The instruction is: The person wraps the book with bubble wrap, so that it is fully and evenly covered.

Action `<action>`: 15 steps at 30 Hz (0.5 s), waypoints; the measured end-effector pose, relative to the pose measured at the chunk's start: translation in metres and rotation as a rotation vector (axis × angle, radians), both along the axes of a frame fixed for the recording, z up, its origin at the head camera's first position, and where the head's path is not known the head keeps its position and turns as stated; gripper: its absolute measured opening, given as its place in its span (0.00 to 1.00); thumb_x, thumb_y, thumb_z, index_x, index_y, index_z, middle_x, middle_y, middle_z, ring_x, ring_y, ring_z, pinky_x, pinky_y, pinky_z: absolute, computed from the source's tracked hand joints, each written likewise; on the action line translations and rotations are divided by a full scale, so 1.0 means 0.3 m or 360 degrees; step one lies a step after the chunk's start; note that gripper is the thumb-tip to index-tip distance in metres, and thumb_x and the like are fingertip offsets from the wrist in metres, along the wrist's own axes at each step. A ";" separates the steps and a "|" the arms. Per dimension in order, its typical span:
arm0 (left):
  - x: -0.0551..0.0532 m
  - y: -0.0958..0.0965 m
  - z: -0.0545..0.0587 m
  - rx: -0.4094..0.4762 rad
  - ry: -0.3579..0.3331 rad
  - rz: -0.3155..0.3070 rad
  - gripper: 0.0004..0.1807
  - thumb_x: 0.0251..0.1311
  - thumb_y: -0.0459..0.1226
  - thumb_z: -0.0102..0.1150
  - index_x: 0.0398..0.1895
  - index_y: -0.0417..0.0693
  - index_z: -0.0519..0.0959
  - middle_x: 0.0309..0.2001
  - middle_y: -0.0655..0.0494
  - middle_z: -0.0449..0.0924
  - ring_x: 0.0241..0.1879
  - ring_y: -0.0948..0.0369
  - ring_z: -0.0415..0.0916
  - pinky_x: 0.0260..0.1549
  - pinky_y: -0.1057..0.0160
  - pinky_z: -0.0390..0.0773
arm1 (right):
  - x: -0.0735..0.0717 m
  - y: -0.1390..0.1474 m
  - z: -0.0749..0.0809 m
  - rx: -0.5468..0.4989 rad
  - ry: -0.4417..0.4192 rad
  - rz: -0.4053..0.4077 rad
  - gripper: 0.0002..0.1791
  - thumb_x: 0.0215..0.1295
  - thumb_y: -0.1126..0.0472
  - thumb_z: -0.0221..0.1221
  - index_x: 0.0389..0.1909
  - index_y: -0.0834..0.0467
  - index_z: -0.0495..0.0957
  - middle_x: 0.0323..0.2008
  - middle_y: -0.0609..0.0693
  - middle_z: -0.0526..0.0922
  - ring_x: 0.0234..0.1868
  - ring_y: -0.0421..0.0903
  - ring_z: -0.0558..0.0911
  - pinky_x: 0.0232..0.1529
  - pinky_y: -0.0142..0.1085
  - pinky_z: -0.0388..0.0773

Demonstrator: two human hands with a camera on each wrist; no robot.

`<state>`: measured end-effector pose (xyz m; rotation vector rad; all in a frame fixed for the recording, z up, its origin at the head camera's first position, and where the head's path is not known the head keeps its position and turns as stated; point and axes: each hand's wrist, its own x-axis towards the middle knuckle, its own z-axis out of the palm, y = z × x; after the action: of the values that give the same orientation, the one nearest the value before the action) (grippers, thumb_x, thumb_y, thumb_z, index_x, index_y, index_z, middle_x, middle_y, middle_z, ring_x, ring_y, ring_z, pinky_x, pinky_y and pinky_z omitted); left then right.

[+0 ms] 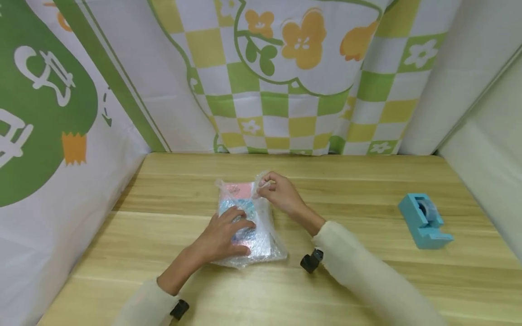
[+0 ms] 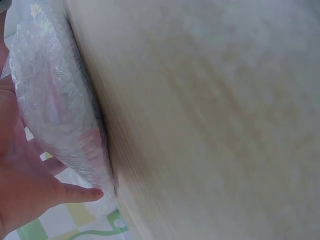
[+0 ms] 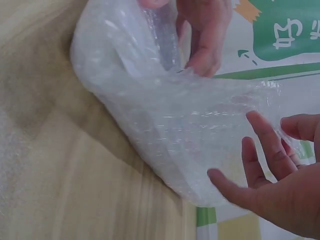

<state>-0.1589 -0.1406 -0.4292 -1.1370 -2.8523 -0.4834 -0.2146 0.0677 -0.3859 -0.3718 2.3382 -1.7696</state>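
Note:
A flat rectangular item with a pink and blue face (image 1: 238, 190) lies in bubble wrap (image 1: 267, 242) near the middle of the table. My left hand (image 1: 226, 233) rests on it with fingers spread; in the left wrist view, that hand (image 2: 25, 185) reaches along the side of the wrapped bundle (image 2: 55, 100). At the far right corner, my right hand (image 1: 283, 194) pinches the edge of the wrap between thumb and fingertips. In the right wrist view, the loose flap of wrap (image 3: 175, 120) stretches up toward the right hand (image 3: 285, 180). The item's underside is hidden.
A light blue tape dispenser (image 1: 432, 240) with a roll of clear tape stands on the right of the wooden table (image 1: 350, 181). Patterned green, yellow and white cloth (image 1: 285, 104) hangs behind the table's back edge, and a printed sheet (image 1: 41, 226) hangs at the left.

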 end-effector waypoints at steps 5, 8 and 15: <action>0.005 -0.008 -0.002 0.0000 0.0003 -0.0006 0.31 0.38 0.56 0.66 0.50 0.61 0.74 0.51 0.56 0.66 0.57 0.56 0.57 0.42 0.38 0.64 | 0.001 -0.023 -0.034 -0.0022 0.0027 0.0090 0.06 0.60 0.60 0.55 0.36 0.57 0.70 0.32 0.52 0.82 0.38 0.55 0.79 0.29 0.38 0.71; 0.007 -0.012 -0.005 0.0006 0.0019 -0.0008 0.31 0.38 0.56 0.66 0.50 0.61 0.74 0.51 0.56 0.66 0.58 0.52 0.57 0.42 0.36 0.63 | -0.001 -0.029 -0.044 0.0024 0.0024 0.0127 0.07 0.61 0.58 0.54 0.37 0.55 0.71 0.34 0.49 0.81 0.41 0.50 0.79 0.36 0.40 0.73; 0.001 -0.010 -0.006 0.0006 0.0018 -0.0015 0.31 0.41 0.57 0.64 0.51 0.61 0.73 0.53 0.55 0.66 0.60 0.47 0.54 0.43 0.33 0.60 | 0.014 -0.011 -0.013 -0.0021 0.0205 0.0364 0.14 0.67 0.61 0.48 0.51 0.61 0.69 0.45 0.58 0.77 0.48 0.54 0.74 0.44 0.46 0.71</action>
<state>-0.1586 -0.1434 -0.4309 -1.1496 -2.8365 -0.4810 -0.2105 0.0644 -0.3898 -0.7439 2.2606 -1.6985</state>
